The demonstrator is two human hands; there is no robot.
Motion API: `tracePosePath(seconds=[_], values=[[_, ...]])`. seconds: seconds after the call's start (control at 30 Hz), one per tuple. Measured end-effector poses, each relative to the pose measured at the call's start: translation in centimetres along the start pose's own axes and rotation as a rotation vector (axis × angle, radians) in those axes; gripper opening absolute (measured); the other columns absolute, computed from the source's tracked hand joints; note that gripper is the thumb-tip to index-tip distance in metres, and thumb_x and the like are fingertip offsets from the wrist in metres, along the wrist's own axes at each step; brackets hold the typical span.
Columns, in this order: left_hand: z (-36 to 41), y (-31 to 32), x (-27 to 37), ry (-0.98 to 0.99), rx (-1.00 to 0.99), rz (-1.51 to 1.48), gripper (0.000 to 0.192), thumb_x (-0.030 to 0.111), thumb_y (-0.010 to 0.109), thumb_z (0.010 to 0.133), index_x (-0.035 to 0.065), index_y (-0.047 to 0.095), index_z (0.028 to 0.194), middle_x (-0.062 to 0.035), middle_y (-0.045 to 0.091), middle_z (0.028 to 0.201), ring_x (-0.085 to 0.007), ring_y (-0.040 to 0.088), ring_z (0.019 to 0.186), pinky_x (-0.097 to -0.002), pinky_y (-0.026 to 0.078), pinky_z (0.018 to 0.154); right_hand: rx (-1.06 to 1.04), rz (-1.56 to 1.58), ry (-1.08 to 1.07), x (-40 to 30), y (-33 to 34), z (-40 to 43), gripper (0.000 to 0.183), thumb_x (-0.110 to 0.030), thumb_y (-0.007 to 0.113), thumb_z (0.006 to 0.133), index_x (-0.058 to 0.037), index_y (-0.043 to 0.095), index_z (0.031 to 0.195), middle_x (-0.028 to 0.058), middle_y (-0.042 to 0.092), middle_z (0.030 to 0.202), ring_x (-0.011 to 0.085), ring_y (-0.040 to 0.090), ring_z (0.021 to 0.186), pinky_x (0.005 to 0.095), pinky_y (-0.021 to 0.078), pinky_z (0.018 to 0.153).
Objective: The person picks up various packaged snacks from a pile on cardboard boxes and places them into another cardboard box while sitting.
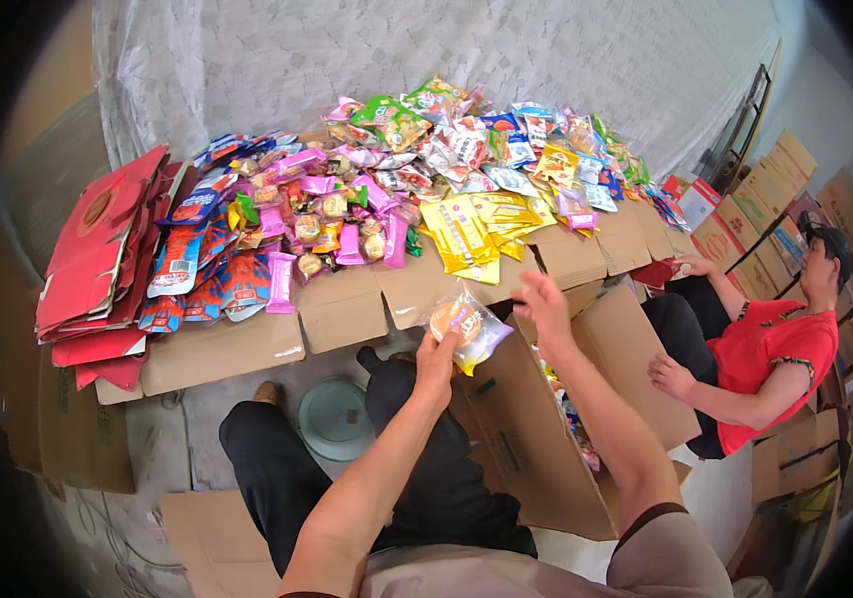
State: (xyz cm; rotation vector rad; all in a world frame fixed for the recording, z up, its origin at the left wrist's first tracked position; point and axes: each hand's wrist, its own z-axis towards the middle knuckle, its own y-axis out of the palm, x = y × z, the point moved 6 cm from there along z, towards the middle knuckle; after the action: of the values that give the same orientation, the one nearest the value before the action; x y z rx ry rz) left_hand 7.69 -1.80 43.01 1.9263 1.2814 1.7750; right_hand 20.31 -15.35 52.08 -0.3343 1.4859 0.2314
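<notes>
Between the thumb and fingers of my left hand (438,359) is a clear snack packet (471,329) with a round biscuit-like piece inside and a purple and yellow lower edge. My right hand (542,306) is raised to the right of the packet, apart from it, fingers spread and holding nothing. Beyond both hands lies a stack of flat yellow snack packets (464,232). Pink-wrapped snacks (348,243) and small clear-wrapped cakes are heaped left of these. An open cardboard box (531,426) stands below my right forearm, with several colourful packets partly seen inside.
Flattened cardboard (225,359) covers the work surface. Folded red boxes (101,247) are stacked at the left, beside blue and red pouches (176,254). A person in a red top (770,366) sits at the right. A pale green basin or stool (333,418) is near my legs.
</notes>
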Motion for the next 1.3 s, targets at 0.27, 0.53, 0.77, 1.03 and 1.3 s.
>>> tracePosePath(seconds=[0.27, 0.53, 0.77, 1.03, 1.3], values=[[0.5, 1.1, 0.0, 0.068, -0.224, -0.077, 0.035, 0.027, 0.048, 0.099, 0.0023, 0.050, 0.124, -0.0074, 0.061, 0.116, -0.0179, 0.060, 0.105, -0.0344, 0.048, 0.092, -0.285, 0.196, 0.317, 3.2, 0.5, -7.6, 0.036, -0.027, 0.050, 0.098, -0.0060, 0.048, 0.127, 0.0061, 0.064, 0.099, 0.0146, 0.064, 0.076, 0.0268, 0.0502, 0.066], [-0.2, 2.4, 0.8, 0.034, -0.294, -0.094, 0.034, 0.029, 0.052, 0.097, 0.0024, 0.057, 0.117, -0.0070, 0.063, 0.111, -0.0151, 0.061, 0.099, -0.0302, 0.049, 0.088, -0.272, 0.080, 0.256, 3.1, 0.8, -7.9, 0.022, -0.022, 0.057, 0.093, -0.0051, 0.059, 0.108, 0.0010, 0.063, 0.083, 0.0080, 0.060, 0.067, 0.0205, 0.0457, 0.060], [-1.1, 2.1, 1.3, 0.054, -0.285, -0.179, 0.029, 0.021, 0.057, 0.094, 0.0037, 0.058, 0.117, -0.0054, 0.063, 0.112, -0.0149, 0.060, 0.104, -0.0309, 0.047, 0.092, -0.212, 0.114, 0.295, 4.0, -0.3, -8.8, 0.026, -0.023, 0.057, 0.093, -0.0050, 0.056, 0.112, 0.0042, 0.062, 0.095, 0.0105, 0.060, 0.068, 0.0223, 0.0462, 0.061], [-1.8, 2.6, 2.0, 0.417, -0.402, 0.465, 0.030, 0.016, 0.064, 0.087, 0.0085, 0.065, 0.116, -0.0091, 0.055, 0.127, -0.0218, 0.050, 0.119, -0.0338, 0.040, 0.100, -0.173, 0.620, 0.637, 5.3, 0.8, -11.1, 0.068, -0.058, 0.036, 0.095, 0.0011, 0.045, 0.127, 0.0140, 0.056, 0.120, 0.0287, 0.060, 0.102, 0.0433, 0.0494, 0.088], [-3.2, 5.1, 1.1, 0.795, -0.506, 1.148, 0.048, -0.006, 0.055, 0.073, 0.0219, 0.071, 0.108, -0.0162, 0.046, 0.139, -0.0364, 0.033, 0.136, -0.0435, 0.026, 0.111, -0.267, 0.790, 0.488, 3.1, -0.3, -9.2, 0.050, -0.047, 0.045, 0.096, -0.0080, 0.048, 0.127, 0.0098, 0.055, 0.126, 0.0247, 0.056, 0.112, 0.0476, 0.0471, 0.094]])
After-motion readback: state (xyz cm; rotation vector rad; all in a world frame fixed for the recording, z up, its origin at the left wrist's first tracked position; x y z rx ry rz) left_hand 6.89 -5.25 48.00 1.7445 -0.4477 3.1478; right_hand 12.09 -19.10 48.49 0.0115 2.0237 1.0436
